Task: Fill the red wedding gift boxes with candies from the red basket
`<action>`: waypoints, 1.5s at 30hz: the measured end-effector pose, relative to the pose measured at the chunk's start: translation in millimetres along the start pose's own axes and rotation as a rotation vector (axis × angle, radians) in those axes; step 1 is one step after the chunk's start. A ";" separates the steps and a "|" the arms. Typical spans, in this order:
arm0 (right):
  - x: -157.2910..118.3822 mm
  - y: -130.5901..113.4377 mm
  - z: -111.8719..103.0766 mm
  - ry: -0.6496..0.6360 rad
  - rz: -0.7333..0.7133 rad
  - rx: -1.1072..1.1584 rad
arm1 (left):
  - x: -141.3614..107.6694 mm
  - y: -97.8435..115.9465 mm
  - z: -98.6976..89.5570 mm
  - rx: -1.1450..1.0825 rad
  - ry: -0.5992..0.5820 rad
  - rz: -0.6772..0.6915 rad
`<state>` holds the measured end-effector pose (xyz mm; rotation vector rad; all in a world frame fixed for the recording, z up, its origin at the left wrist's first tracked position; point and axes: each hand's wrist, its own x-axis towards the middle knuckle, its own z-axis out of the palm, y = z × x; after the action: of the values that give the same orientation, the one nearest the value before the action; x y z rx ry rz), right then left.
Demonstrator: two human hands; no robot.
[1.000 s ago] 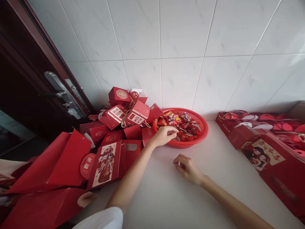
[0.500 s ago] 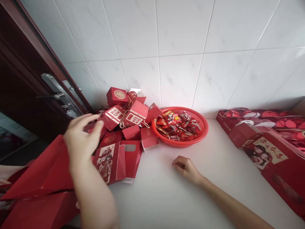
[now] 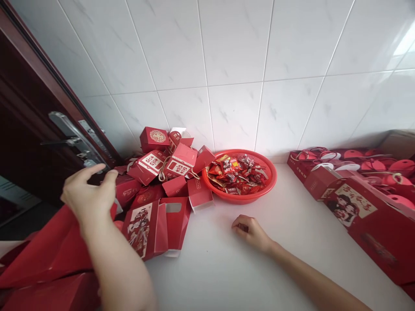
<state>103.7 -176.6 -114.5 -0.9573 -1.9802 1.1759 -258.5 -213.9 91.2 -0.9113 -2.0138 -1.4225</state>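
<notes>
Two bare hands are seen above a white table point(image 3: 207, 268). The left hand point(image 3: 87, 194) is held open, its fingers curved and nothing gripped, just above a large red paper bag point(image 3: 55, 246) at the table's left side. The right hand point(image 3: 250, 231) is loosely closed and rests on the table, with nothing seen in it. One heap of red gift boxes point(image 3: 155, 172), about ten visible though an exact count is prevented by overlap, is piled against the tiled wall point(image 3: 227, 65) beside a dark door point(image 3: 29, 129). One round red basket point(image 3: 271, 175) stands just to its right, holding too many wrapped sweets point(image 3: 235, 175) to count. One small red box point(image 3: 200, 194) touches the basket's rim. The heap is judged liable to slide if a lower box is pulled, and sweets could be spilled if the basket is knocked.
</notes>
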 end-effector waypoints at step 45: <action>19.2 -145.5 -93.4 0.577 -0.267 0.061 | -153.6 131.1 69.5 -1.537 -1.407 -1.052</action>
<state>130.3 -168.3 57.1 -0.8493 -1.5372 0.7045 -61.0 -153.9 36.5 -1.8801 -1.7789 -4.0207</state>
